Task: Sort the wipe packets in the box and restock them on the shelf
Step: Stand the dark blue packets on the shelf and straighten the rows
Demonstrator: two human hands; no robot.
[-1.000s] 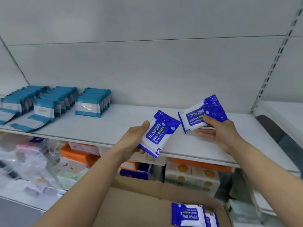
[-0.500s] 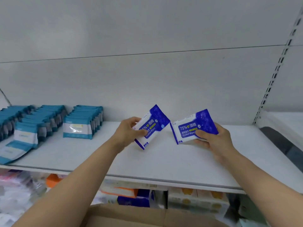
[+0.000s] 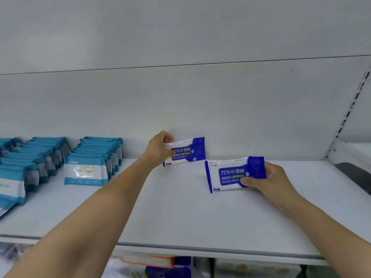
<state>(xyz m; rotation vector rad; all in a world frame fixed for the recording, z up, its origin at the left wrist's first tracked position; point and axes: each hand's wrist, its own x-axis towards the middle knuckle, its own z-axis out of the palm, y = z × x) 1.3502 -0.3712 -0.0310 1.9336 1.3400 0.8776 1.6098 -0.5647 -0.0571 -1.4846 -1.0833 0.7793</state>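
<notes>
Two blue-and-white alcohol wipe packets are over the white shelf [image 3: 180, 217]. My left hand [image 3: 159, 148] grips the left end of one packet [image 3: 188, 151], which stands upright on its long edge against the back wall. My right hand [image 3: 267, 179] pinches the right end of the second packet [image 3: 232, 174], held upright nearer the front, low over the shelf. The box is out of view.
Rows of teal-and-white wipe packets [image 3: 86, 169] stand on the shelf's left part, with more rows [image 3: 24, 165] beyond them. A slotted upright [image 3: 349, 109] bounds the shelf on the right. Orange and blue packages [image 3: 152, 265] sit on the lower shelf.
Both hands moved forward over the shelf. The left packet turned level and now stands against the back wall. The view rose, and the box dropped out of sight.
</notes>
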